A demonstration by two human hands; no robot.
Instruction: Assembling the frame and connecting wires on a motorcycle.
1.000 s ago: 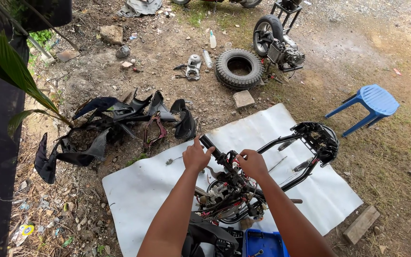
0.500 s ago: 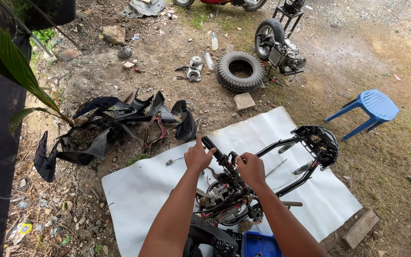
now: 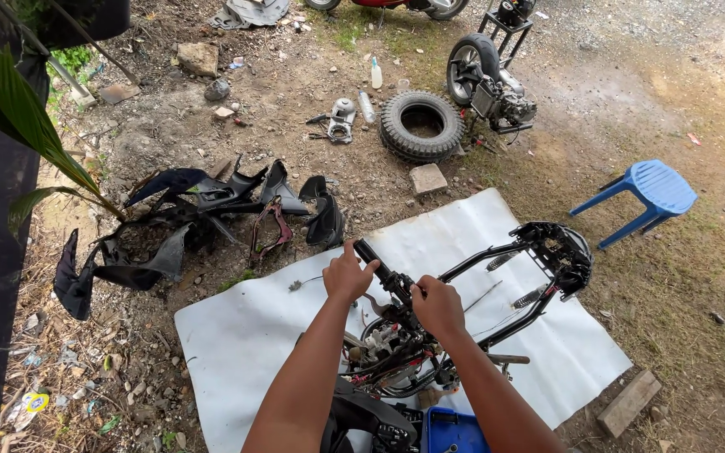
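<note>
Handlebar grip (image 3: pixel 368 254) sits clasped in left hand (image 3: pixel 347 275); right hand (image 3: pixel 436 306) clutches the handlebar beside it.

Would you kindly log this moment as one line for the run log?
left hand: grips handlebar | right hand: on handlebar middle | scooter frame: lying on white sheet | blue stool: apart, right

Black handlebar (image 3: pixel 377 262) atop stripped frame (image 3: pixel 497 277)

We have a single head-worn view, looking steeply down and forward from standing height over our own forearms onto the white sheet (image 3: pixel 245 335) spread on the dirt ground, close at its near edge, with the yard beyond its far edge farther off.
</note>
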